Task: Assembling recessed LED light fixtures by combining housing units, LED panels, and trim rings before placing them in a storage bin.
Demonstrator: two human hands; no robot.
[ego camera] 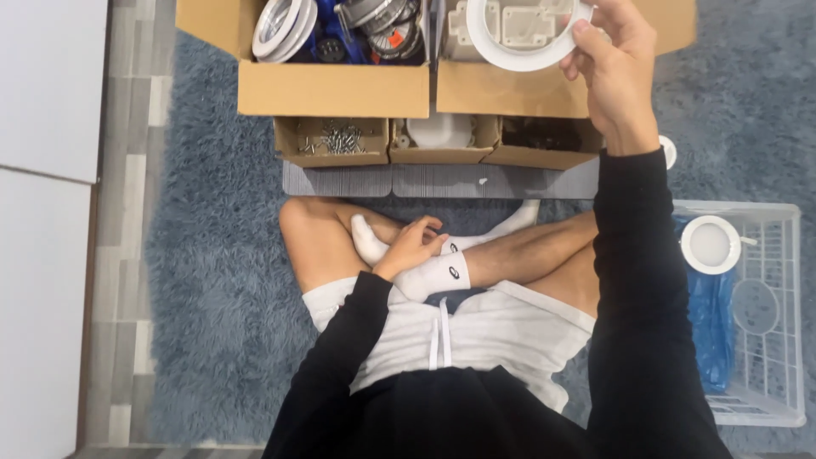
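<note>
My right hand (614, 78) reaches forward and grips a round white ring-shaped lamp housing (510, 53) by its right rim, holding it over a cardboard box (510, 93) of white plastic parts. My left hand (414, 242) rests on my crossed legs, fingers loosely curled on a white sock, holding nothing. I sit cross-legged on a blue-grey shaggy rug (221, 280).
A left cardboard box (331, 89) holds rings and metal parts. Three small boxes in front hold screws (333, 136), a white piece (442, 132) and dark parts (544, 136). A white wire basket (769, 297) at right holds a round white lamp (711, 245) and blue wrapping.
</note>
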